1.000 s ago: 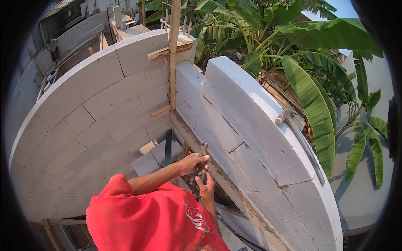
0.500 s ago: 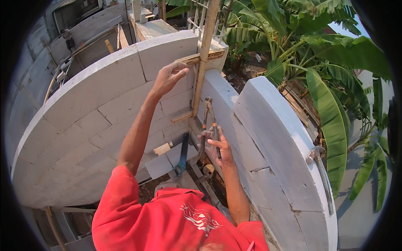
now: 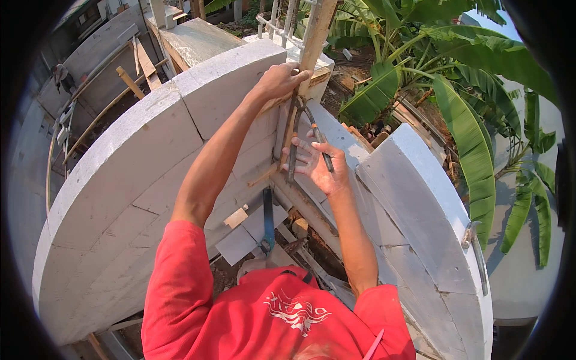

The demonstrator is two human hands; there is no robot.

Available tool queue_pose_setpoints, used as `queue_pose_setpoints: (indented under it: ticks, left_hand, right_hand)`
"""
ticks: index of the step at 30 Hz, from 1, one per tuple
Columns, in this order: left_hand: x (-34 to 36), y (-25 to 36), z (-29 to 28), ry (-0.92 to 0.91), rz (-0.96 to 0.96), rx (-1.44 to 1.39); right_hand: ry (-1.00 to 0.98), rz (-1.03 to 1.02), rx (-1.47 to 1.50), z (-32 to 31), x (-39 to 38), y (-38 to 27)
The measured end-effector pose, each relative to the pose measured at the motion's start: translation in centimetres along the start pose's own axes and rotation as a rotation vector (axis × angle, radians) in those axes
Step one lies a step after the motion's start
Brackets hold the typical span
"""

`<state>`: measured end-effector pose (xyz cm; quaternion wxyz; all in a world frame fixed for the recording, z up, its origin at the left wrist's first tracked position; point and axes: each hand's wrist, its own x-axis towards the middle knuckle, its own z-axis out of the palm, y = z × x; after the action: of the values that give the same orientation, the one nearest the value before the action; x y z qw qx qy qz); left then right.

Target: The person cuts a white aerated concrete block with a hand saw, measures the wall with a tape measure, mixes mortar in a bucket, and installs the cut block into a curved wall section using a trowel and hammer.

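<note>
My left hand [image 3: 281,81] is raised to the upright wooden post [image 3: 315,45]. Its fingers are curled together against the post, where a short crosspiece [image 3: 322,75] meets it; whatever is between them is hidden. Just below, my right hand [image 3: 327,165] holds a pair of pincers [image 3: 295,138] by its spread, dark handles with orange bands. Some of that hand's fingers are stretched out between the handles. The pincers' head points up at the post, close under my left hand.
Pale block walls stand at left [image 3: 150,150] and right [image 3: 414,204], meeting near the post. A hammer [image 3: 477,255] hangs on the right wall's edge. A blue-green handsaw [image 3: 267,219] and loose blocks lie below. Banana plants [image 3: 462,126] grow beyond; another person [image 3: 62,77] is far left.
My left hand has moved right and up to the post. My right hand has raised the pincers toward the post, and their handles have spread wider. The view has shifted slightly.
</note>
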<state>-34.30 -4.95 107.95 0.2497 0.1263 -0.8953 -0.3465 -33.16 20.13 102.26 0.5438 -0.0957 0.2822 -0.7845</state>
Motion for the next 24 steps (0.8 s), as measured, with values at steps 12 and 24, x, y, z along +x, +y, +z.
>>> queue_pose_setpoints:
  ticks: [12,24]
  left_hand:
    - [0.2,-1.0,1.0,0.022,0.028,0.175]
    - [0.1,-0.9,1.2,0.009,-0.025,0.153]
  right_hand:
    - [0.094,-0.12,-0.1,0.8,1.2,-0.2]
    - [0.044,-0.088,0.22,2.0,1.2,2.0]
